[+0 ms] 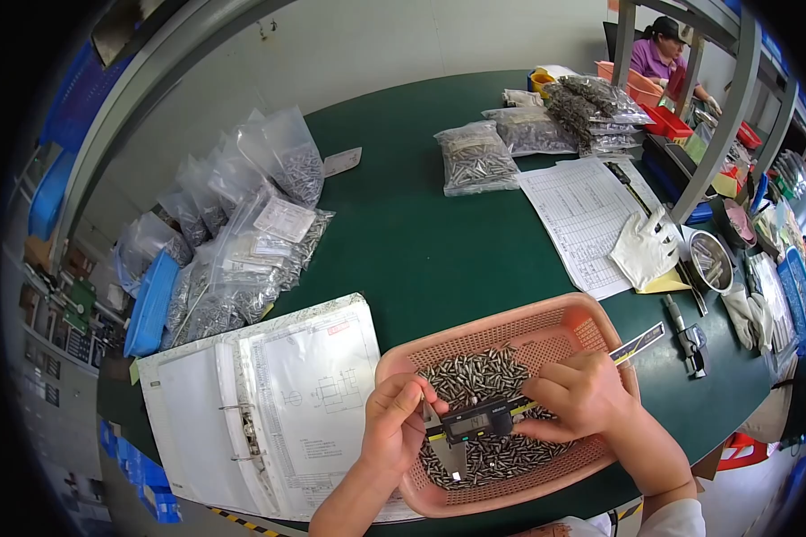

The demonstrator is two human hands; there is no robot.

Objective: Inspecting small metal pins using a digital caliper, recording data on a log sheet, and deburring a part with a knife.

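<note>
Both hands' fingers (546, 376) pinch the digital caliper (484, 419).

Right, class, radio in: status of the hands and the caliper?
Both hands on digital caliper: left hand at jaws, right hand on beam. Over pink basket of small metal parts. Nothing obstructing.

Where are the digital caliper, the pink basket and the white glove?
digital caliper (471, 424), head view, on its display body between the hands.
pink basket (501, 323), head view, on the bare far rim.
white glove (645, 251), head view, on the palm, lying on the paper sheet.
</note>
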